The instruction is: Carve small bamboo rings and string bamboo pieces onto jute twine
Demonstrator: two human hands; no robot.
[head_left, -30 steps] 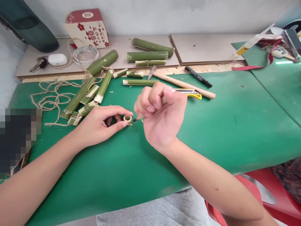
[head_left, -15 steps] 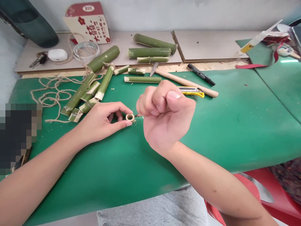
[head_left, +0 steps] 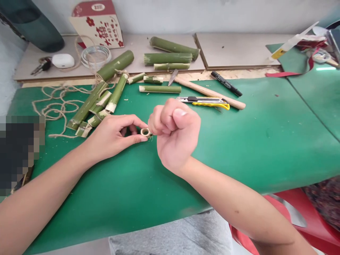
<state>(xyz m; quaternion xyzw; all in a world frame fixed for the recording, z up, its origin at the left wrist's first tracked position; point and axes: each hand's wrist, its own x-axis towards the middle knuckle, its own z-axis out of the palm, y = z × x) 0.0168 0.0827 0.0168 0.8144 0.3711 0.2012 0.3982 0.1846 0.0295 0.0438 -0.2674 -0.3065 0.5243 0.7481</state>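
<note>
My left hand (head_left: 114, 136) pinches a small pale bamboo ring (head_left: 145, 132) between thumb and forefinger, holding it down on the green mat (head_left: 239, 141). My right hand (head_left: 174, 132) is closed in a fist around a small carving knife; its blade is hidden behind the fingers, right beside the ring. A few fine shavings lie by the ring.
Cut bamboo pieces (head_left: 101, 102) and loose twine (head_left: 55, 102) lie at the left. A yellow utility knife (head_left: 207, 102), a wooden-handled tool (head_left: 209, 94) and a black marker (head_left: 225, 84) lie behind my hands. More bamboo (head_left: 170, 53), a patterned box (head_left: 97, 23), keys and a white case sit on the board.
My right hand has come down and to the left, bringing the knife tip from a small gap up against the ring. My left hand has held the ring in place.
</note>
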